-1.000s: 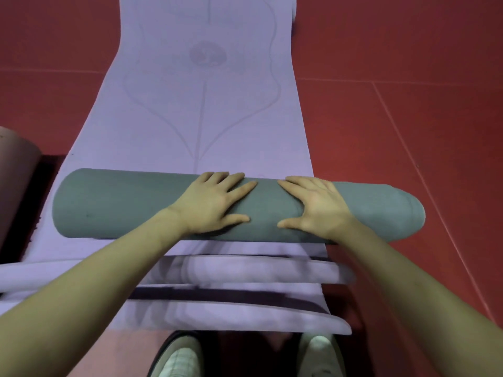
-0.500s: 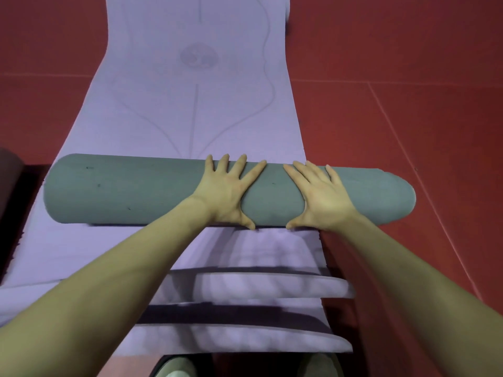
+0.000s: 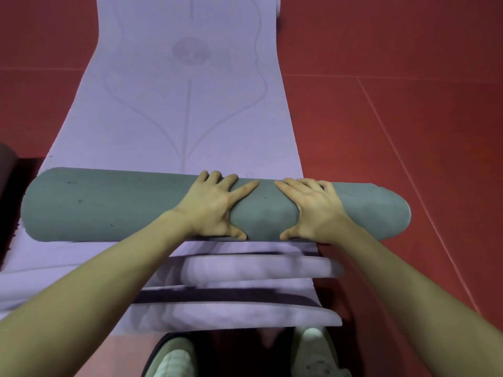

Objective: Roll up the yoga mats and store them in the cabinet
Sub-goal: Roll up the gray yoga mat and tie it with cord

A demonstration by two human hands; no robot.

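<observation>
A lilac yoga mat [image 3: 190, 118] with a faint line pattern lies flat on the red floor and stretches away from me. Its near end is wound into a thick grey-green roll [image 3: 109, 205] that lies crosswise. My left hand [image 3: 215, 205] and my right hand [image 3: 313, 208] press side by side on the middle of the roll. Their fingers are spread over its top and their thumbs lie on its near side.
Under the roll, curved edges of more lilac mats [image 3: 258, 268] are stacked towards my feet. My pale shoes [image 3: 174, 360] show at the bottom. A dark rounded object [image 3: 6, 164] sits at the left edge. Red floor [image 3: 394, 131] lies to the right.
Both hands stayed on the roll. Half a second ago the fingers lay flat and pointed forward; now they bend over the far side, with the thumbs lower on the near side.
</observation>
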